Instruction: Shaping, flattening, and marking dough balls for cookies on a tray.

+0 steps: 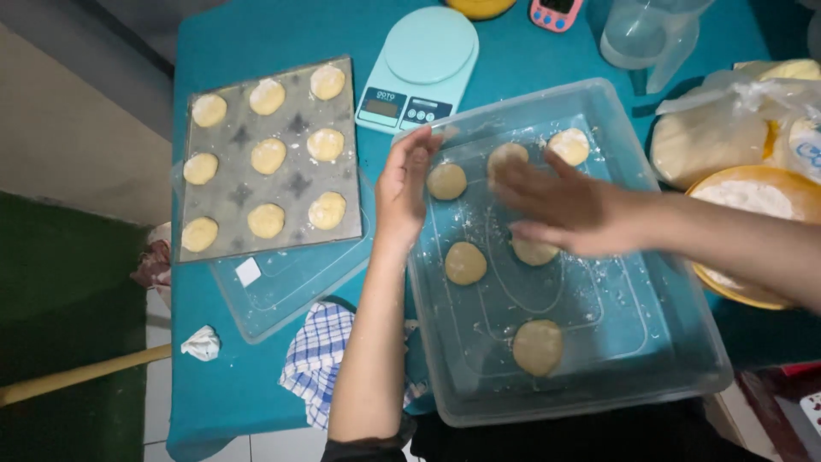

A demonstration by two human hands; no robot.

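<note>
Just beside left hand lies dough disc, right of it.

Counts: 9 dough rounds on the grey tray left. 6 dough discs in the clear tub right. 1 scale, 1 checked cloth, 1 flour bowl, 2 hands.

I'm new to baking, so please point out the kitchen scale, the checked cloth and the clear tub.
kitchen scale (428, 53), head view, on its round weighing plate.
checked cloth (318, 355), head view, on its blue-and-white middle.
clear tub (599, 98), head view, on its far rim.
</note>
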